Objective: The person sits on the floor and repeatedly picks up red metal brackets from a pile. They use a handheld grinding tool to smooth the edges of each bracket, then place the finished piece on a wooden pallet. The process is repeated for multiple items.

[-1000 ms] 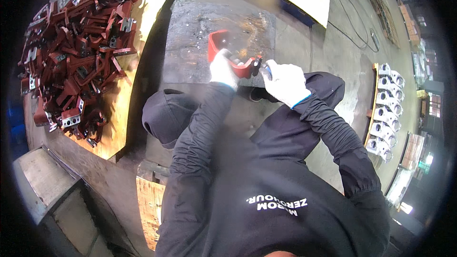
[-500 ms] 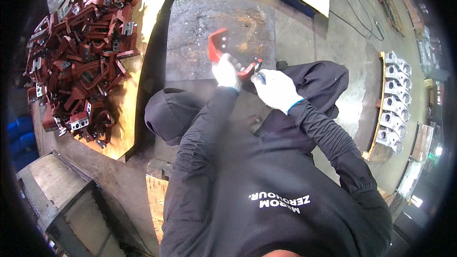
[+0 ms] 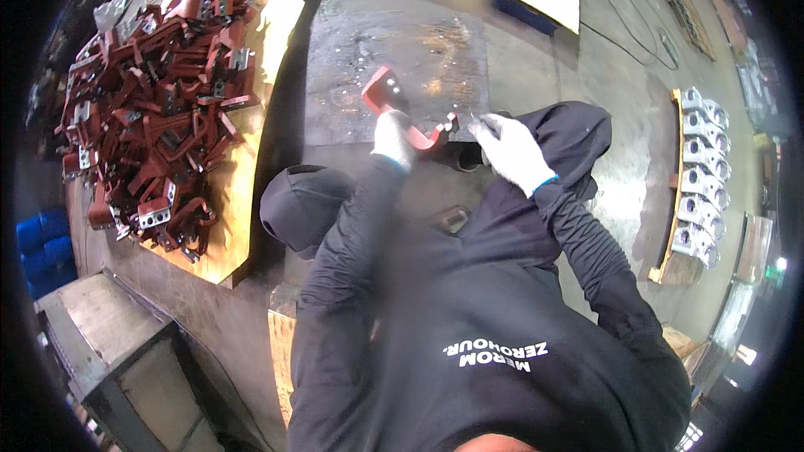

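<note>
My left hand, in a white work glove, is closed around the middle of a red curved metal bracket. The bracket's flat end, with bolt holes, points up and left above a dark metal plate; its hooked end faces my right hand. My right hand, also white-gloved, is a short way right of that hook and not touching it. Its fingers are drawn together at the tips, where something small and thin may be pinched; it is too small to name.
A large heap of similar red brackets covers a wooden board on the left. Several silver castings stand in rows on a wooden pallet at the right. A grey metal box is at lower left, and a cable lies on the floor.
My right hand has drawn away from the bracket's hooked end, to the right. The bracket has turned slightly in my left hand, which has shifted a little left and down.
</note>
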Demonstrator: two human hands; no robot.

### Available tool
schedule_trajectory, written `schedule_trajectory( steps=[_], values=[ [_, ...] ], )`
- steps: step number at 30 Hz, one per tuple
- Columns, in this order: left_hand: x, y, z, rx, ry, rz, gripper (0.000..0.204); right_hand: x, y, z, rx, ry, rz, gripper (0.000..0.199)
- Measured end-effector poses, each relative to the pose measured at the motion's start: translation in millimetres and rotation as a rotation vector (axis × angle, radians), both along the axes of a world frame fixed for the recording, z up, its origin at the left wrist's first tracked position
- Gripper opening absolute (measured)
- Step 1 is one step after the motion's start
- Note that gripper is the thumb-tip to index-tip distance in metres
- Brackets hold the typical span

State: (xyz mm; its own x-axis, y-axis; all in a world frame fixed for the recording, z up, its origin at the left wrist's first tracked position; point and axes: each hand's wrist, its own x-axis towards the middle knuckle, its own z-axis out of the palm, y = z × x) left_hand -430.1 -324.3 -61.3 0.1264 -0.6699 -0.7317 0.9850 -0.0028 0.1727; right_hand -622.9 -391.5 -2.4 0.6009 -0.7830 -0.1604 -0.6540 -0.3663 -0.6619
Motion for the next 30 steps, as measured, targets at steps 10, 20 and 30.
schedule_trajectory(
  steps=[10,20,30],
  values=[
    [32,4,-22,-0.058,-0.244,0.170,0.010,35,31,12,-0.146,0.119,0.073,0.036],
    [40,10,31,-0.208,-0.215,0.259,0.011,67,38,-19,-0.554,0.293,-0.089,0.031],
    [43,18,28,-0.166,-0.240,0.260,0.012,71,35,-24,-0.624,0.282,0.041,0.028]
  ],
)
